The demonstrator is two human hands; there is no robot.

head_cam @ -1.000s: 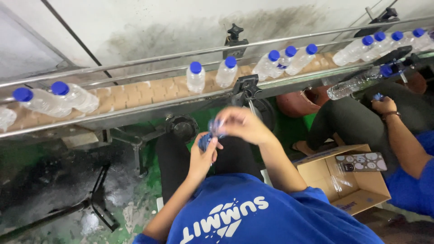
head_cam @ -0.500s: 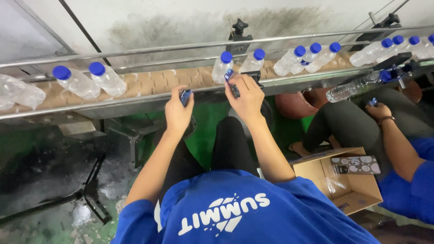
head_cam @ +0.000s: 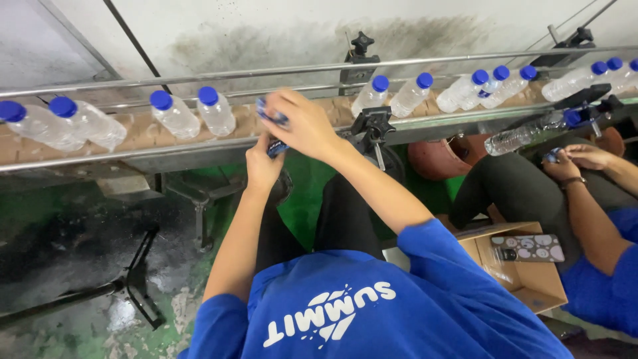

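Head view puts us right over the conveyor [head_cam: 133,136], its tan slatted belt running between steel rails along a stained white wall. Our right hand [head_cam: 302,126] reaches over the near edge of the belt, fingers curled and pinching a small blue piece [head_cam: 271,113], likely a cap or label, though we can't tell which. Our left hand [head_cam: 262,163] sits just below the near rail, closed around another dark blue piece [head_cam: 276,147]. Clear bottles with blue caps [head_cam: 193,112] lie tilted on the belt on both sides of our hands. Beyond the belt's right end a co-worker's hands [head_cam: 575,159] are pressed together at a bottle [head_cam: 518,137]. A cardboard box [head_cam: 525,266] sits on the wet green floor [head_cam: 80,252].
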